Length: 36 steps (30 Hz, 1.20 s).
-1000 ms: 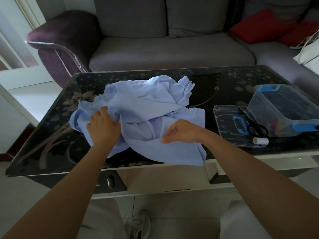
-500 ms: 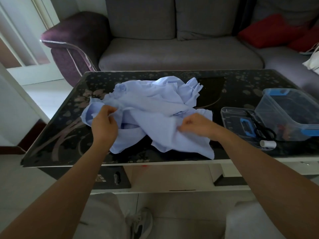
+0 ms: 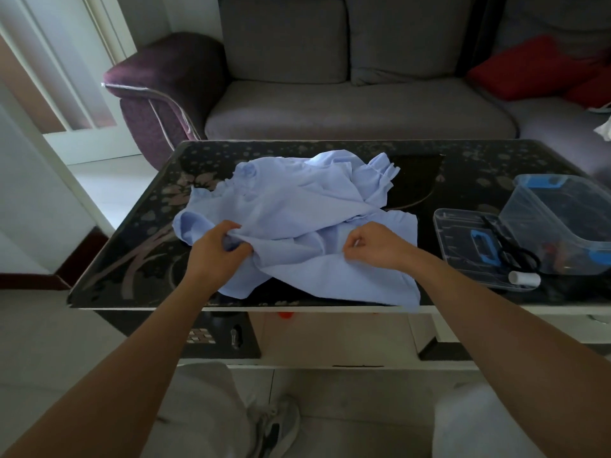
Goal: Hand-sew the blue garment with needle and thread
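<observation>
Head view, one item under handling. Blue garment (image 3: 297,206): crumpled in a loose heap on the dark glass counter (image 3: 132,259), about the middle and toward the near edge, with one hem reaching just over that edge. It is probably bunched this way because the seam or tear to be sewn is being looked for, which is a judgement only. Left hand (image 3: 215,252): fingers and thumb curled round a gathered fold at the heap's near left side, the fold raised a little off the glass, the forearm reaching in from lower left. Right hand (image 3: 373,247): knuckles up, fingertips pinching a flatter layer of the same cloth, wrist low over the fabric. The two hands are apart with a span of cloth between them, a hold suited to drawing it taut or turning it over. Sewing kit, at the right end of the counter, apart from the garment: clear box (image 3: 562,219) with blue latches, and its lid (image 3: 463,246) touching it, bearing black-handled scissors (image 3: 515,252) and a white spool of thread (image 3: 524,278). These are likely set there for the right hand's reach. Needle: none can be made out. Stitching not yet begun, by appearance.
</observation>
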Tool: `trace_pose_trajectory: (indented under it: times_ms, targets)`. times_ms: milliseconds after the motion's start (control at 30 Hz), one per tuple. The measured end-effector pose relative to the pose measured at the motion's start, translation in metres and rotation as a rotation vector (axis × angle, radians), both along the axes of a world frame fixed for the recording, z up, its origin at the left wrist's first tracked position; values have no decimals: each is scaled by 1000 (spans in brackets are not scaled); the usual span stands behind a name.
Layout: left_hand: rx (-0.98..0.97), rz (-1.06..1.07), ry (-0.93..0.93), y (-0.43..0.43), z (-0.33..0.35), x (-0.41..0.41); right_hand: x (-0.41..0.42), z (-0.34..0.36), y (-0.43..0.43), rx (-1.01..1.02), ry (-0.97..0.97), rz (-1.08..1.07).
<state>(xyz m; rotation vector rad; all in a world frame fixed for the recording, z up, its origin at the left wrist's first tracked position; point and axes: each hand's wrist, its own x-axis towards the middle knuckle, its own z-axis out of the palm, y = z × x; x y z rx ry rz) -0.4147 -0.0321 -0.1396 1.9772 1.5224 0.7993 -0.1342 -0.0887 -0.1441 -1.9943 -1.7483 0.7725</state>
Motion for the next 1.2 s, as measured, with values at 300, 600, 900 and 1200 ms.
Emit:
trace_pose_trajectory:
  times_ms: [300,600,900,1200]
  targets:
    - [-31,168,630,2,-8,-32,-12,-1,21,375,11,-265]
    - [35,-16,386,15,-7,6,-21,-8,24,275,100,-166]
    - [-242,89,55,42,-12,32,-4,-6,14,152,252,-34]
    - [-399,-318,-131,9,8,75,-8,1,18,242,370,-2]
